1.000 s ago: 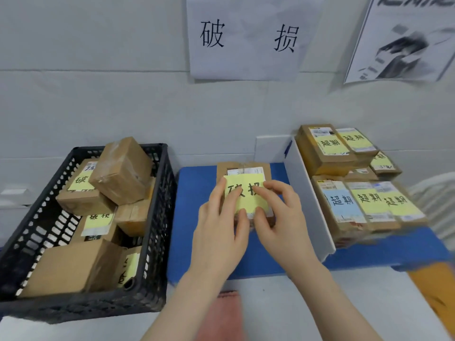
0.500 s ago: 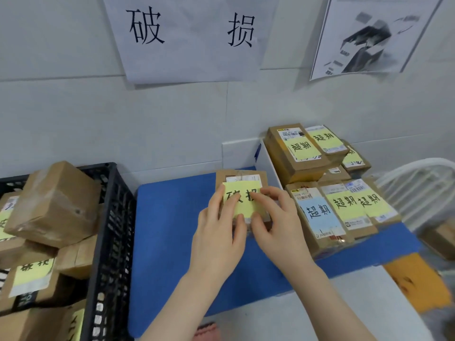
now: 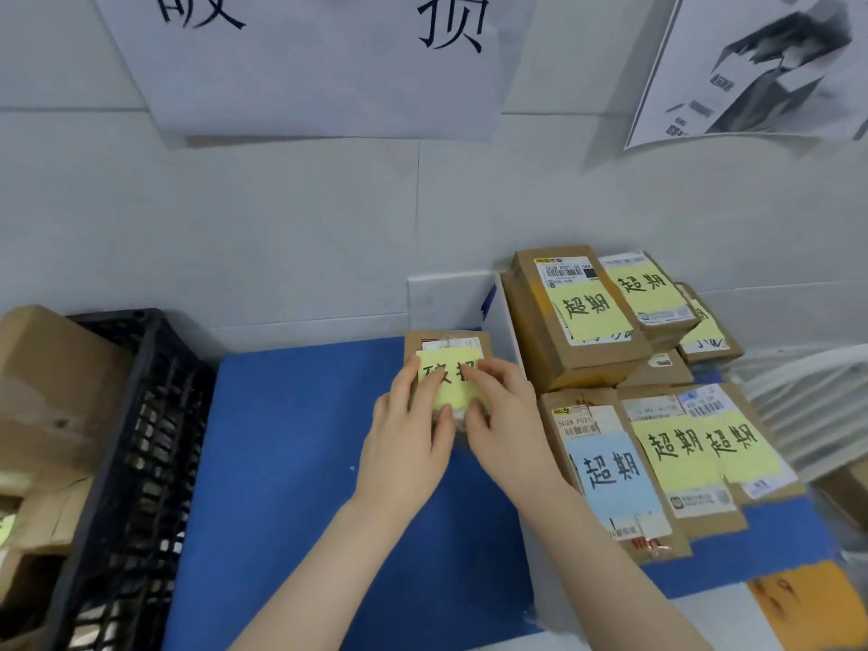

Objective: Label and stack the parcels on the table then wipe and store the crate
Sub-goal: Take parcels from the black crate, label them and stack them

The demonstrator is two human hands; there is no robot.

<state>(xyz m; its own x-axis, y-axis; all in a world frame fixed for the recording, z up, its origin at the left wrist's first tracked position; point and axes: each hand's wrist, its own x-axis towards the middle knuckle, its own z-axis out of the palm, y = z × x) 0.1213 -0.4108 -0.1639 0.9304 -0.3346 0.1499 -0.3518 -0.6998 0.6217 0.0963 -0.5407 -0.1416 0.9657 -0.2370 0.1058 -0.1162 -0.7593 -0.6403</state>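
Left hand [image 3: 408, 444] and right hand [image 3: 505, 429] are pressing the yellow label [image 3: 453, 392] onto the parcel [image 3: 446, 343], each grip lying open and hiding its near half; it is sitting on the blue mat [image 3: 300, 462] by the white divider [image 3: 446, 298]; the crate [image 3: 141, 439] is running off the left edge, bare mat lying between.

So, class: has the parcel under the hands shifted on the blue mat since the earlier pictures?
No. The parcel sits at the back edge of the mat, just left of the white divider, as before; only the camera turned.
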